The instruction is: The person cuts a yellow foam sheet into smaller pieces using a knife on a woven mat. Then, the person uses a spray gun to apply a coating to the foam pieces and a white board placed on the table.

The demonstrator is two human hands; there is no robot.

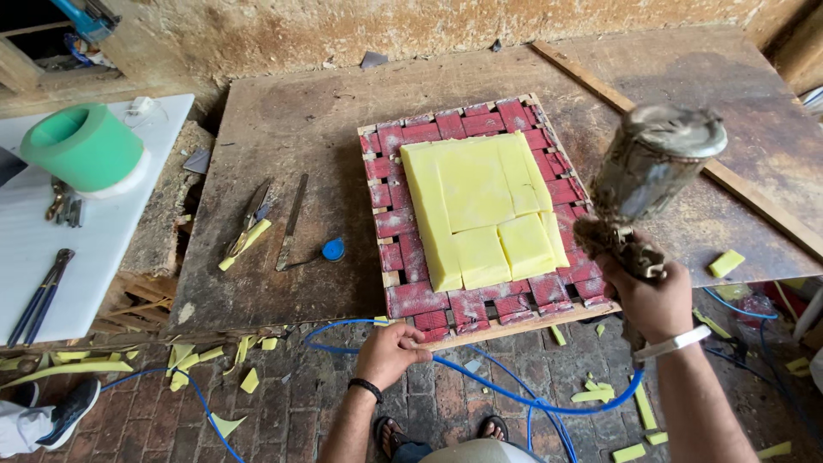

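A: We log the right hand [645, 296] first. It is wrapped tight around the grip of a grimy metal spray gun with a round cup on top [650, 171], held up over the right edge of the square wooden seat frame with red woven webbing [480, 214].

B: And the left hand [390, 351]?

A: Fingers curled over the near edge of the worn brown plywood worktop [291, 129], just left of the frame's near corner. It pinches nothing that we can make out. A thin blue air hose [514, 396] passes right beside it and loops along the brick floor toward the right hand.

B: Where do we place the frame?

A: Flat on the worktop, right of centre, its near edge at the board's rim. Pale yellow foam blocks [480, 210] lie fitted together on the webbing, covering its middle.

B: Other items?

A: Left of the frame: scissors with yellow handles [247, 227], a long metal file [291, 221], a small blue round cap [333, 249]. Far left, a green foam roll [86, 146] stands on a white table [86, 257]. Yellow foam scraps [197, 353] litter the floor.
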